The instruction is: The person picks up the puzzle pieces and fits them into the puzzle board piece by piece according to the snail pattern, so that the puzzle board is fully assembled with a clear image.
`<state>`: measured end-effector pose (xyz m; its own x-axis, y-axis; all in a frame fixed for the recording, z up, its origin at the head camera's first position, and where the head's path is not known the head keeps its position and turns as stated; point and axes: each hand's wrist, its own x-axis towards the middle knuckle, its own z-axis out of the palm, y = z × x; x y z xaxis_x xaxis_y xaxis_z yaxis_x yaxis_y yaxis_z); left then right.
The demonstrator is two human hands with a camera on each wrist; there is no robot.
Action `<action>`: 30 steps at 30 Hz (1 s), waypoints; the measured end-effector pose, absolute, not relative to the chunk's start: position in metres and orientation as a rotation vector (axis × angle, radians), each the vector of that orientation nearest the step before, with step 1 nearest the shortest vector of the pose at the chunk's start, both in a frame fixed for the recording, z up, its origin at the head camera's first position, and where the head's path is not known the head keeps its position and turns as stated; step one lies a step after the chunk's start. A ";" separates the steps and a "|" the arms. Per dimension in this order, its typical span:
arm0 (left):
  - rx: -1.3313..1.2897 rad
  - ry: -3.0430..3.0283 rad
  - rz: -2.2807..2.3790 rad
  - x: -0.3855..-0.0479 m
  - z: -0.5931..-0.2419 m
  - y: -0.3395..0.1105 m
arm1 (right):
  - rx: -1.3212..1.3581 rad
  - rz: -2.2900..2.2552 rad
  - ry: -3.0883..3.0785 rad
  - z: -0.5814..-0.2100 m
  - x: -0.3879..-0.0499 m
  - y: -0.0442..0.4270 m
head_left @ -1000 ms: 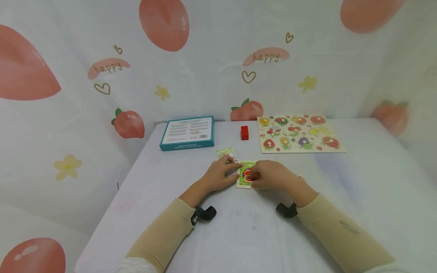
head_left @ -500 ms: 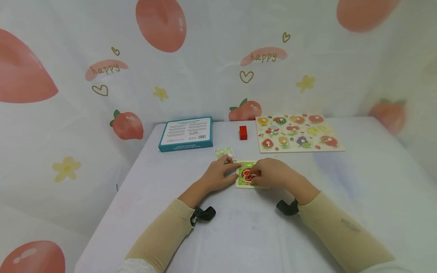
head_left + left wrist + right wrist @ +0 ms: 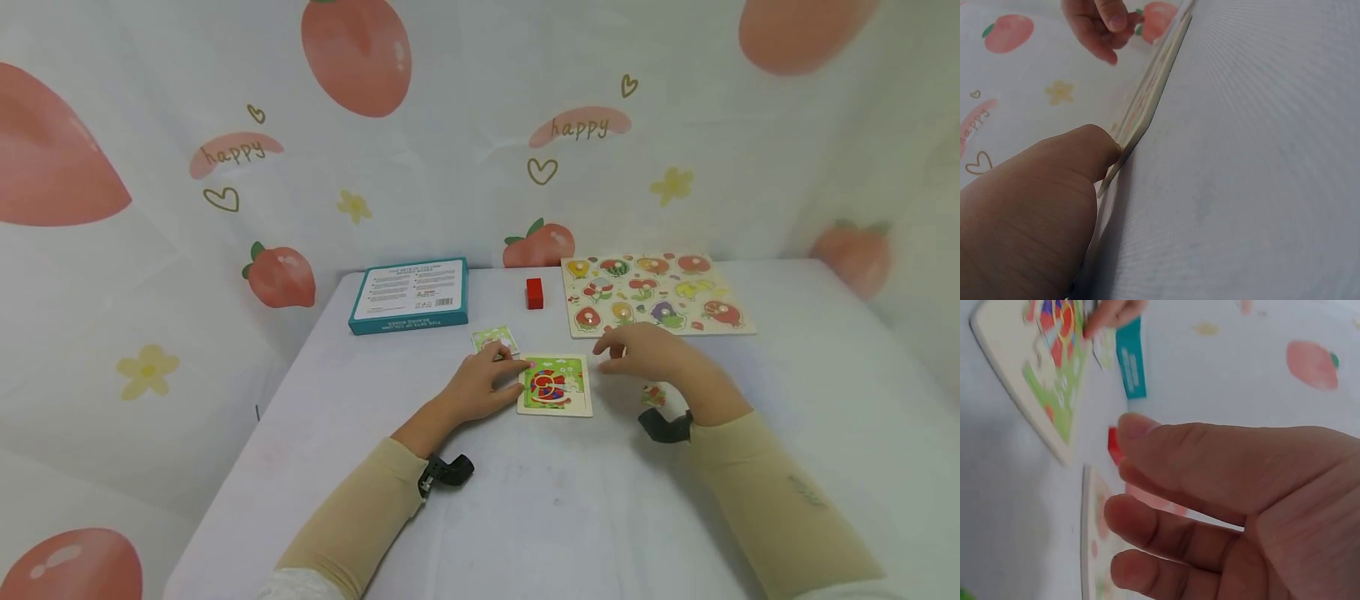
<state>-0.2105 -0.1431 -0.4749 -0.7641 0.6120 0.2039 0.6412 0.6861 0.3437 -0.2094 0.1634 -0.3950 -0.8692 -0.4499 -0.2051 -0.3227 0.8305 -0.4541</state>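
Note:
A small square jigsaw board lies flat on the table, with green pieces around a red and blue snail-like picture. Pale wood shows at its lower right. My left hand rests at its left edge, fingers extended and touching the frame; in the left wrist view the thumb presses on the rim. Just right of the board, my right hand hovers with loosely bent fingers and nothing between them. Under that hand lies a red and green jigsaw piece. Another green piece lies beyond my left fingers.
A teal box lies at the back left. Behind the jigsaw stands a small red block. At the back right is a wooden fruit peg board. A printed curtain hangs behind the table.
My right hand has lifted off the jigsaw board and moved right, uncovering the board's right side and the loose piece. My left hand has stayed in place.

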 end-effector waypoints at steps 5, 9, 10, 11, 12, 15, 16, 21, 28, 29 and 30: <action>-1.039 -2.824 -0.615 -0.211 -0.475 -0.144 | -0.505 -0.628 2.679 -0.393 -0.212 0.178; -1.035 -2.830 -0.599 -0.211 -0.475 -0.144 | -0.421 -0.640 2.628 -0.393 -0.213 0.189; -1.037 -2.828 -0.600 -0.211 -0.475 -0.143 | -0.394 -0.641 2.607 -0.393 -0.212 0.192; -1.037 -2.826 -0.600 -0.211 -0.475 -0.143 | -0.369 -0.642 2.584 -0.394 -0.212 0.195; -1.038 -2.825 -0.600 -0.211 -0.475 -0.143 | -0.336 -0.642 2.558 -0.395 -0.211 0.198; -1.033 -2.825 -0.612 -0.211 -0.475 -0.144 | -0.230 -0.594 2.490 -0.397 -0.207 0.204; -1.032 -2.826 -0.611 -0.211 -0.475 -0.144 | -0.207 -0.571 2.480 -0.398 -0.205 0.206; -1.037 -2.837 -0.601 -0.211 -0.476 -0.143 | -0.177 -0.517 2.489 -0.403 -0.200 0.210; -1.016 -2.849 -0.583 -0.212 -0.478 -0.144 | -0.166 -0.523 2.499 -0.402 -0.197 0.201; -1.016 -2.844 -0.585 -0.212 -0.479 -0.144 | -0.172 -0.513 2.506 -0.401 -0.196 0.200; -1.014 -2.845 -0.586 -0.212 -0.479 -0.144 | -0.182 -0.497 2.513 -0.400 -0.196 0.199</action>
